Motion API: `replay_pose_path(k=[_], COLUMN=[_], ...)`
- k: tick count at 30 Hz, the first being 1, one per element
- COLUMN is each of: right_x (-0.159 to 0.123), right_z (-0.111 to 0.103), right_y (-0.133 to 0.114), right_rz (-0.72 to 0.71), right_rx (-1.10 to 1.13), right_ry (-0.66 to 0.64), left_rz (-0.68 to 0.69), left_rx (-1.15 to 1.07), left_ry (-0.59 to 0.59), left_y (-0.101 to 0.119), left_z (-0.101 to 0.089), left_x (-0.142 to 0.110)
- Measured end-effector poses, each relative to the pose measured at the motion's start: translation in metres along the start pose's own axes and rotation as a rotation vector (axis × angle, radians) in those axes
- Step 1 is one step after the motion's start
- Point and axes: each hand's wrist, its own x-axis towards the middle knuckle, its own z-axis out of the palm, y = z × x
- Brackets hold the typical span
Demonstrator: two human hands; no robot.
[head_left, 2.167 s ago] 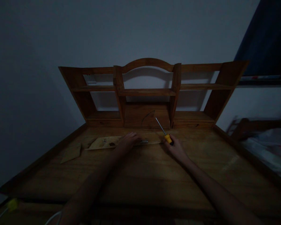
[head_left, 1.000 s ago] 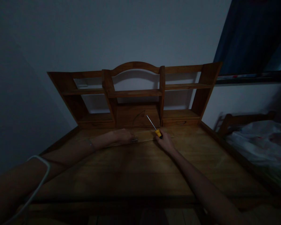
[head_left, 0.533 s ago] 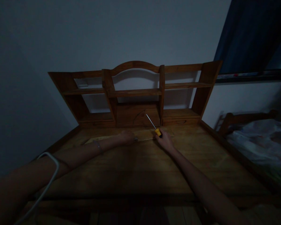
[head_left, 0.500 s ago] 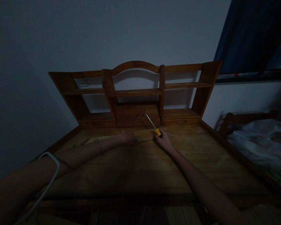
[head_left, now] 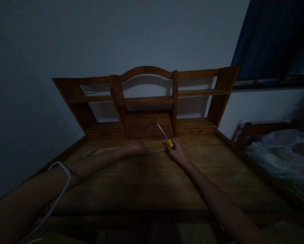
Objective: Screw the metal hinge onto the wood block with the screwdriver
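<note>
My right hand [head_left: 178,152] is closed around the yellow and black handle of a screwdriver [head_left: 170,142]. Its thin metal shaft points up and away to the left, and the tip touches nothing I can make out. My left hand [head_left: 138,148] is closed over a light wooden board [head_left: 158,146] lying across the back of the desk. A small metallic bit [head_left: 147,151] shows beside its fingers; what the fingers grip is hidden in the dim light.
The wooden desk [head_left: 152,189] carries a hutch [head_left: 145,100] with shelves and small drawers along its back. A white cable [head_left: 65,179] loops over my left forearm. At the right stands a bed frame [head_left: 245,132] with a plastic-covered pile [head_left: 284,149].
My left forearm and the cable loop have shifted slightly up and to the right. The screwdriver has moved a touch to the left in my right hand, which otherwise stays in place.
</note>
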Motion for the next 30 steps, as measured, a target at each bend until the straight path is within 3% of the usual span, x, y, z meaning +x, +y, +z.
replay_pose_path(k=[6,10,12,17,22,27,30], right_x=[0.0,-0.001,-0.002,-0.003,-0.005,-0.01,-0.003], right_z=[0.002,0.002,0.002,-0.002,-0.008,-0.013,-0.02], right_y=[0.0,-0.002,-0.003,-0.007,-0.011,-0.017,-0.025], right_rz=[0.003,0.0,-0.004,-0.014,-0.011,-0.026,-0.036], right_rx=[-0.002,0.005,0.004,-0.009,-0.019,0.0,0.14], right_ry=[-0.006,-0.017,-0.023,-0.037,-0.064,-0.096,-0.126], left_rz=[-0.057,-0.012,0.091,0.157,0.074,0.125,0.149], left_rx=[0.068,-0.098,-0.258,-0.401,-0.482,-0.511,-0.493], left_ry=[-0.1,0.039,0.087,-0.011,0.108,0.235,0.299], left_y=[-0.007,-0.033,-0.051,-0.083,-0.087,-0.086,-0.085], left_z=[-0.019,-0.028,-0.022,0.012,0.034,0.043,0.047], left_x=[-0.009,-0.017,-0.021,-0.029,-0.03,-0.029,-0.031])
